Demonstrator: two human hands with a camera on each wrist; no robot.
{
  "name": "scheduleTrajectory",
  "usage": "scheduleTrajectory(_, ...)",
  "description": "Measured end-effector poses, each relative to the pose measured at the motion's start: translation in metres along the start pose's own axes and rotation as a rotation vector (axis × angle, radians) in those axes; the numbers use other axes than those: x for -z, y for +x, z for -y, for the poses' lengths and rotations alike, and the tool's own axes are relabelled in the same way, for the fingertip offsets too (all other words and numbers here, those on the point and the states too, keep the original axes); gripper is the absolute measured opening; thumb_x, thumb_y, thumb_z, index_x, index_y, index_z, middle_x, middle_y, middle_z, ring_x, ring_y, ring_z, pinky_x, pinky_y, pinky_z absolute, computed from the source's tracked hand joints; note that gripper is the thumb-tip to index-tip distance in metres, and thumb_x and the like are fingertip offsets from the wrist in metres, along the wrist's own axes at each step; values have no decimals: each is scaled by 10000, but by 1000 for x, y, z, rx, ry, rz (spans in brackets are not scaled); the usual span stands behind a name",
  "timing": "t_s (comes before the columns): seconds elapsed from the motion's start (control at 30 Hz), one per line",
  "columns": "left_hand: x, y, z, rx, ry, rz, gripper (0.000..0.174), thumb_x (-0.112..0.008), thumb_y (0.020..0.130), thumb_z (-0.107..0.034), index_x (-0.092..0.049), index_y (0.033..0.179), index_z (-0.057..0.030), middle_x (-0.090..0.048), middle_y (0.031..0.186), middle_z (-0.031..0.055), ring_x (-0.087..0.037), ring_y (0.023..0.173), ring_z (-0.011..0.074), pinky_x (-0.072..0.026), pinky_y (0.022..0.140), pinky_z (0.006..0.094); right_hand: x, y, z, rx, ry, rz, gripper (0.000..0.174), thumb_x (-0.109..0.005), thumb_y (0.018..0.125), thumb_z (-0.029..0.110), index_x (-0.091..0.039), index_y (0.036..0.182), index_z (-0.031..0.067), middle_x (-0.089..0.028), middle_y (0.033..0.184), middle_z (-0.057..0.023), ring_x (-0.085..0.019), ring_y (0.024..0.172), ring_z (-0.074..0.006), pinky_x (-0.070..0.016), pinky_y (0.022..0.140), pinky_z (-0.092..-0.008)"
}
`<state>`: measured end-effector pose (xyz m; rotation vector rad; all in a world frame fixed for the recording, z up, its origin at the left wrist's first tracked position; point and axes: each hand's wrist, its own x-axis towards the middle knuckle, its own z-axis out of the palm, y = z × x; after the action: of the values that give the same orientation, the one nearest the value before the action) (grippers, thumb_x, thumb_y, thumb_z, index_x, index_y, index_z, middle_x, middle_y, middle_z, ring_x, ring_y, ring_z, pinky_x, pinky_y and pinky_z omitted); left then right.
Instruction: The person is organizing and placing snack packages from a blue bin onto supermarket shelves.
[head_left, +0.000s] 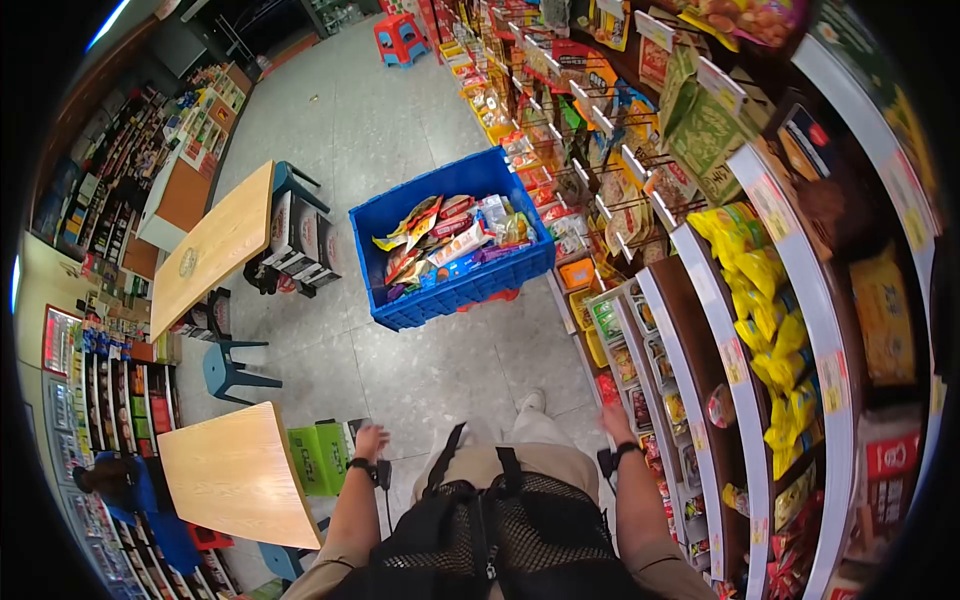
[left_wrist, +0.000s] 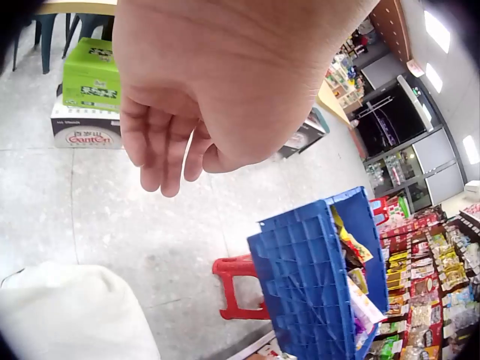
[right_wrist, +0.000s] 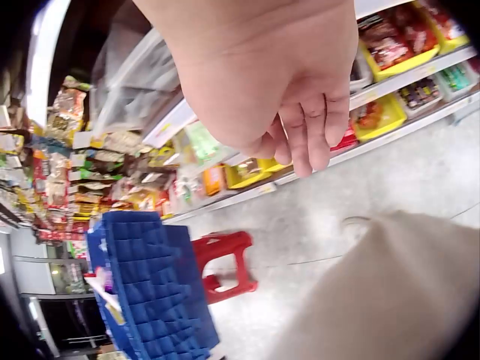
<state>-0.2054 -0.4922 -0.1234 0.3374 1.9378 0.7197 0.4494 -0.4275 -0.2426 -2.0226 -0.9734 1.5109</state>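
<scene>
My left hand (head_left: 371, 441) hangs beside my body with loosely bent fingers and nothing in it. Next to it in the head view is a green box (head_left: 318, 459). On the other side, my right hand (head_left: 616, 424) is likewise free of any object, its fingers loose near the lower shelves of packaged snacks (head_left: 640, 410). Ahead of both hands, a blue plastic crate (head_left: 430, 301) filled with snack packets (head_left: 455, 240) rests on a red stool (right_wrist: 225, 259), which the crate mostly covers in the head view.
Shelves (head_left: 715, 350) with hanging snack bags run along the right. To the left stand two wooden tables (head_left: 230, 470), blue-green stools (head_left: 240, 372) and stacked cartons (head_left: 303, 240). Grey tiled floor (head_left: 330, 120) stretches past the crate toward a red and blue stool (head_left: 400, 40).
</scene>
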Motion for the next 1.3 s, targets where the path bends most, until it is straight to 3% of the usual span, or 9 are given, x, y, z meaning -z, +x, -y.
scheduleTrajectory(0.03,-19,7,-40,1,36,-8,287,-505,912,-241,-584,1096,-35,-686,884,128,-659,688,210,-498,556,306,-9,16,48,-1,270,-28,227,-560,923,259,-649,892,52,-631,700,-57,-559,540,-126,-462,495,-260)
scheduleTrajectory(0.2,-59,90,-134,-148,119,-114,284,-522,911,-236,-548,1119,-45,-654,918,121,-658,712,216,-524,606,338,-19,60,215,78,397,3,215,-591,936,254,-645,978,51,-644,747,-50,-580,580,-115,-470,505,-244)
scheduleTrajectory(0.33,-84,165,-217,-65,96,-107,402,-562,905,-258,-447,1220,-36,-598,1046,162,-676,804,300,-547,666,409,-46,109,201,74,403,-25,200,-581,933,224,-650,994,47,-659,780,-63,-597,602,-120,-481,527,-242)
scheduleTrajectory(0.43,-95,223,-273,23,83,-116,467,-586,899,-284,-420,1255,-30,-556,1136,189,-674,838,350,-561,719,437,-60,117,211,-199,331,-16,226,-557,920,216,-636,1058,55,-679,842,-91,-611,627,-134,-490,556,-252)
scheduleTrajectory(0.6,-106,336,-333,295,46,155,839,-722,775,-578,-340,1335,-84,-568,1090,225,-689,754,350,-599,571,419,-110,158,278,-190,369,-328,227,-598,899,178,-630,1051,13,-674,896,-143,-657,712,-194,-543,558,-302)
scheduleTrajectory(0.73,-111,401,-349,439,95,110,646,-681,844,-510,-464,1222,-33,-625,946,174,-693,708,333,-602,558,420,-159,213,383,-78,241,-310,484,-653,882,194,-494,1324,78,-639,1022,-161,-661,821,-229,-574,631,-321)
scheduleTrajectory(0.87,-100,409,-370,504,340,209,457,-629,913,-418,-565,1077,4,-652,845,151,-689,647,313,-599,554,428,-213,284,470,-278,355,-305,862,-678,886,355,-189,1481,-31,-673,1051,-212,-684,906,-292,-557,769,-363)
scheduleTrajectory(1.07,-93,425,-389,624,375,313,436,-640,913,-442,-587,1029,-25,-646,801,119,-690,634,278,-560,501,359,-263,338,512,-297,-226,-427,922,-577,929,344,0,1465,-135,-650,1075,-317,-640,989,-452,-509,876,-466)
scheduleTrajectory(1.3,-85,445,-400,579,430,277,359,-640,923,-404,-575,937,-52,-569,697,70,-539,483,208,-441,430,344,-275,330,510,-302,-237,-460,940,-589,921,367,-10,1469,-131,-631,1109,-331,-625,1024,-453,-499,904,-470)
